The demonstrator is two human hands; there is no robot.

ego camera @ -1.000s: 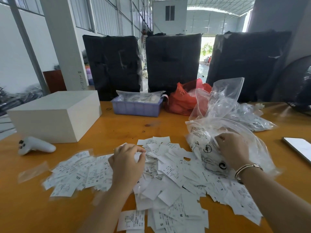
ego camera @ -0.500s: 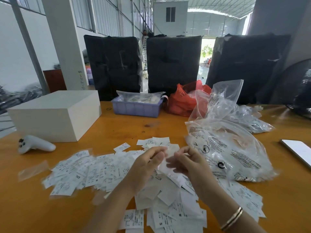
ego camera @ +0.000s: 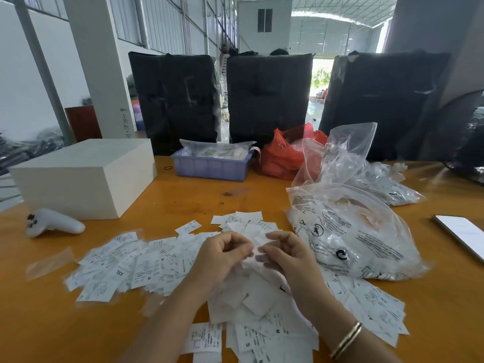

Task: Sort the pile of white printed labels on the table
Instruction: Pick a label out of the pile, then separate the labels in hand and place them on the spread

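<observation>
Head view, my left hand (ego camera: 225, 254) and right hand (ego camera: 285, 254) raised close together over the pile of labels (ego camera: 146, 265) — fingers curled, whether they pinch a label I cannot tell — pile spread across the orange table (ego camera: 183, 203), clear plastic bag (ego camera: 353, 239) just right.

Small print on labels (ego camera: 146, 268) too fine to read beyond size letters. Labels between left hand (ego camera: 222, 255) and right hand (ego camera: 285, 254) motion-blurred; whether either hand pinches one unclear. Phone (ego camera: 463, 234) cut by right edge. Fan (ego camera: 466, 142) cut by right edge. Contents of clear plastic bag (ego camera: 348, 231) indistinct. Lowest labels cut by bottom edge.
</observation>
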